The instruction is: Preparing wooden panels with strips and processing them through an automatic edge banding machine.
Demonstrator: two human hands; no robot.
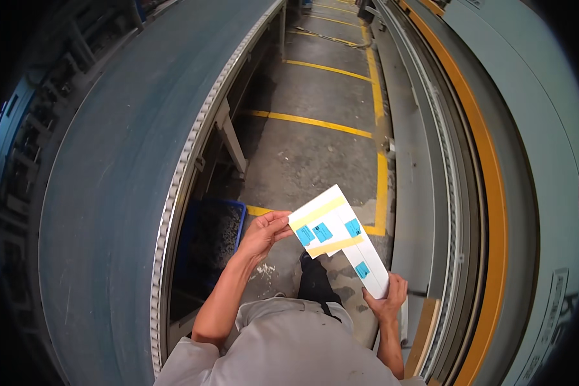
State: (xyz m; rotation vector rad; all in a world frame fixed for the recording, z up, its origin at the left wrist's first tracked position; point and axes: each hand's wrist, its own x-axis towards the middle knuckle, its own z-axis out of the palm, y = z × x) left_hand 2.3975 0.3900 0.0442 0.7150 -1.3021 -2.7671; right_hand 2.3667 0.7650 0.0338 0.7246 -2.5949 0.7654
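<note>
In front of my body I hold a bundle of white boards (336, 226) of unequal length, bound with yellow tape (320, 213) and marked with several blue labels. A longer narrow board (374, 280) reaches down to the right. My left hand (264, 233) pinches the bundle's left corner, thumb on top. Around the lower end of the long board my right hand (387, 297) is closed, with some of its fingers hidden behind the board. The bundle is held tilted above the floor.
A long dark conveyor belt (109, 167) with a pale edge runs along my left. Below it stands a blue bin (243, 222) of scraps. On the right is a machine with an orange rail (486, 161). Yellow lines (315, 122) mark the floor between; small debris lies near my feet.
</note>
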